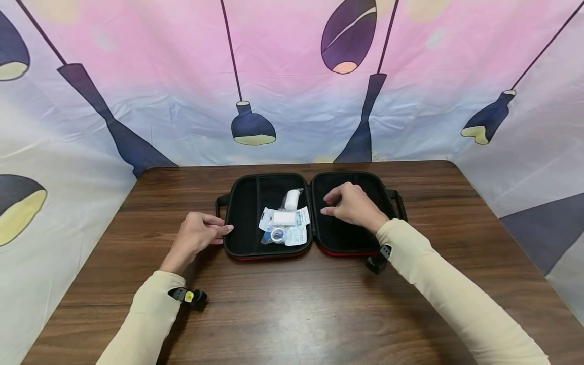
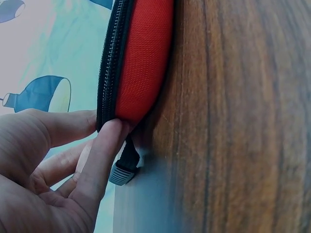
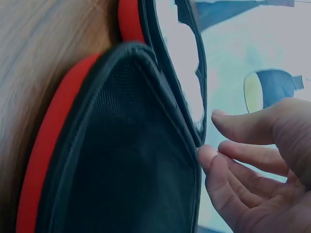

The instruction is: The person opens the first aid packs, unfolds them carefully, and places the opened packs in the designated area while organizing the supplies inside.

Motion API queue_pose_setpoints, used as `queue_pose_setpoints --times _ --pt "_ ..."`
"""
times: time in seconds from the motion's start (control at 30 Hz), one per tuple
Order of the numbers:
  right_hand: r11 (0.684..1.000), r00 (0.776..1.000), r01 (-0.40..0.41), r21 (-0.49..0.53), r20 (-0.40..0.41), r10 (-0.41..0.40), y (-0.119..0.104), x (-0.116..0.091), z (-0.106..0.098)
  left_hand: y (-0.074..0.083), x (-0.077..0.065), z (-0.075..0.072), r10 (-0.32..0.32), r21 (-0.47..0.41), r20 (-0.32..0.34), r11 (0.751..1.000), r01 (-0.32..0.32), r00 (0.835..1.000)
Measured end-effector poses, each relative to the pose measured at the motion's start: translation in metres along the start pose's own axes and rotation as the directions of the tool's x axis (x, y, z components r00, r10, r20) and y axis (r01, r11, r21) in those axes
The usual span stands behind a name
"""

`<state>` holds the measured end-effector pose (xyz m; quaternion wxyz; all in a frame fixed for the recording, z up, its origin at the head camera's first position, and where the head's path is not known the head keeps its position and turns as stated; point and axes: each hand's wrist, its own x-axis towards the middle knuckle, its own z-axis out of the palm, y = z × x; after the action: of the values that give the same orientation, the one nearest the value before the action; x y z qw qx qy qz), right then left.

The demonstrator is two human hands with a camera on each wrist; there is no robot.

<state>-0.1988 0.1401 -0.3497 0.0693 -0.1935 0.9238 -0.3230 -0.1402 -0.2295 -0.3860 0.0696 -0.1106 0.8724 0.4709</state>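
Observation:
A zippered case, black inside and red outside, lies spread flat with its left half (image 1: 244, 233) and right half (image 1: 337, 238) side by side. My left hand (image 1: 197, 234) pinches the left half's outer edge, the thumb against the red side (image 2: 146, 63) and a finger at the zipper (image 2: 111, 68). Over the right half hovers my right hand (image 1: 353, 205), its fingers loosely bent, thumb and fingertips apart with nothing between them. In the left half lie a wrapped white roll (image 1: 292, 199), another white roll (image 1: 285, 218), printed packets (image 1: 297, 235) and a ring-shaped tape roll (image 1: 277, 234).
The case sits near the far edge of a brown wooden table (image 1: 292, 309). Black handle straps stick out at its left end (image 1: 222, 202) and right end (image 1: 398, 203). Behind the table hangs a patterned cloth (image 1: 292, 76).

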Motion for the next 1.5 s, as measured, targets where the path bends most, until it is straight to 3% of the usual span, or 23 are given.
queue_pose_setpoints --times 0.37,0.83,1.5 --pt "0.992 0.991 0.128 -0.012 0.032 -0.127 -0.025 0.012 0.031 0.001 0.001 0.000 0.001 0.009 -0.001 1.000 -0.001 1.000" --pt "0.992 0.992 0.116 -0.044 0.049 -0.113 -0.039 0.023 0.054 0.002 0.000 0.001 -0.015 0.031 -0.007 0.999 0.015 1.000" --pt "0.984 0.987 0.156 -0.085 0.041 -0.153 -0.043 0.027 0.061 0.002 -0.001 0.001 -0.009 0.051 -0.018 0.999 0.009 1.000"
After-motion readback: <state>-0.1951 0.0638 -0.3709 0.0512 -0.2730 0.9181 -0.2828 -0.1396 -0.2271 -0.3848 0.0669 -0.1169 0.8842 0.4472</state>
